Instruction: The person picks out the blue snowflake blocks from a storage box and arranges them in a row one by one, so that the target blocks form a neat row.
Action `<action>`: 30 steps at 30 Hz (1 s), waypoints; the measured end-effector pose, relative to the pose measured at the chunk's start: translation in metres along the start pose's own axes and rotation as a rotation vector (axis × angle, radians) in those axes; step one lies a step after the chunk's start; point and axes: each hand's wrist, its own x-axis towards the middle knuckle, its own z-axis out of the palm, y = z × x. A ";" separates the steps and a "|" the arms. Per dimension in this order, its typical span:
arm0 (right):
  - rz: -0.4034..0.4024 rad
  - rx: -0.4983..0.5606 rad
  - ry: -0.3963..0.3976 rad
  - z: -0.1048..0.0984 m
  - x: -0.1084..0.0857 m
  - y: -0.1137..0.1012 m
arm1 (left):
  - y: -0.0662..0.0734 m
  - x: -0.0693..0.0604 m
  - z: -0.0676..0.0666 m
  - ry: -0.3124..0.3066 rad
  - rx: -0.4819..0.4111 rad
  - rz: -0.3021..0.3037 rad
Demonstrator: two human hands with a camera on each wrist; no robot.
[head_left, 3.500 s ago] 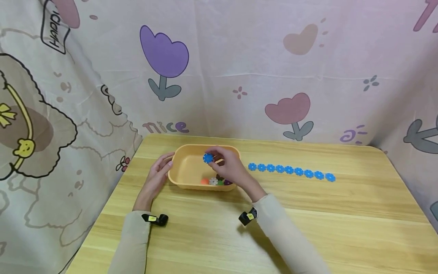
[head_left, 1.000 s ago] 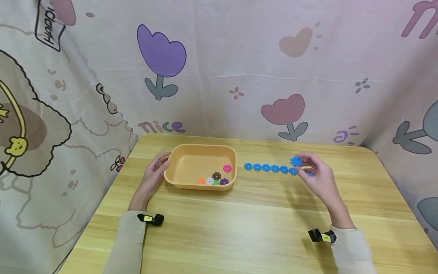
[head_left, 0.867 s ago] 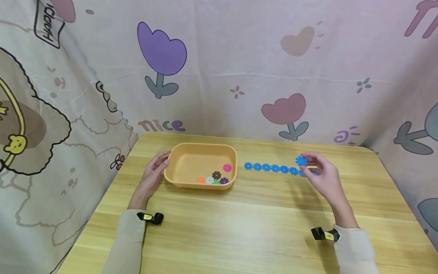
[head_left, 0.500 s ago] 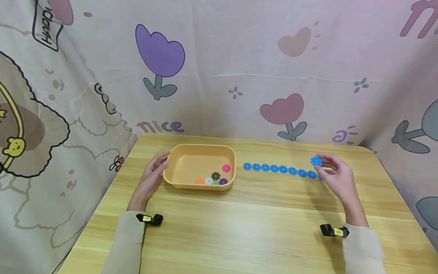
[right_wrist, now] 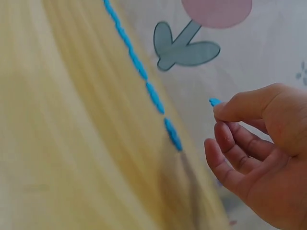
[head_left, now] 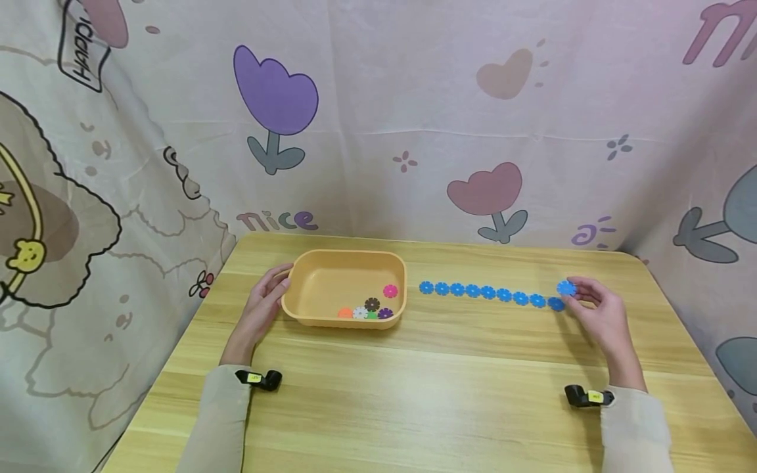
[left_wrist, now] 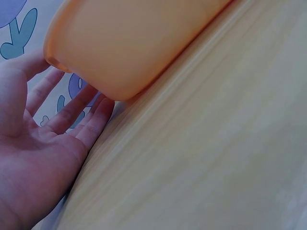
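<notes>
My right hand (head_left: 604, 322) pinches a blue snowflake-shaped plastic disc (head_left: 566, 288) between thumb and fingertips, just above the right end of a row of matching blue discs (head_left: 487, 293). In the right wrist view the held disc (right_wrist: 214, 101) shows only its edge, apart from the row's nearest disc (right_wrist: 172, 134). At the left, my left hand (head_left: 260, 310) rests its fairly straight fingers against the end of a yellow-orange plastic tray (head_left: 285, 303). The left wrist view has those fingers (left_wrist: 72, 112) touching the tray's outer wall (left_wrist: 129, 48).
Inside the tray lie several discs: pink (head_left: 390, 290), brown (head_left: 372, 304), orange (head_left: 345, 313), white (head_left: 360, 313), green (head_left: 372, 316) and purple (head_left: 385, 314). The wooden table (head_left: 426, 394) backs onto a printed cloth (head_left: 378, 131).
My right hand picked a blue disc from the tray, carried it rightward along the row, and has lowered it near the far right end. My left hand stays at the tray.
</notes>
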 end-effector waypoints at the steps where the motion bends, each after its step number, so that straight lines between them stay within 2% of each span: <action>1: 0.010 -0.001 0.002 0.000 0.000 0.004 | 0.000 0.000 0.000 -0.001 0.000 -0.001; 6: 0.044 -0.020 0.006 -0.004 -0.001 0.021 | -0.001 0.000 -0.002 -0.003 -0.001 -0.005; 14: 0.066 -0.102 0.027 -0.016 -0.006 0.031 | 0.001 0.000 -0.001 0.006 0.003 -0.015; 19: 0.105 -0.144 -0.007 -0.019 -0.009 0.038 | 0.002 -0.002 0.000 0.004 -0.003 -0.019; 30: 0.109 -0.232 -0.084 -0.019 -0.007 0.038 | 0.002 -0.001 0.000 0.000 -0.010 -0.013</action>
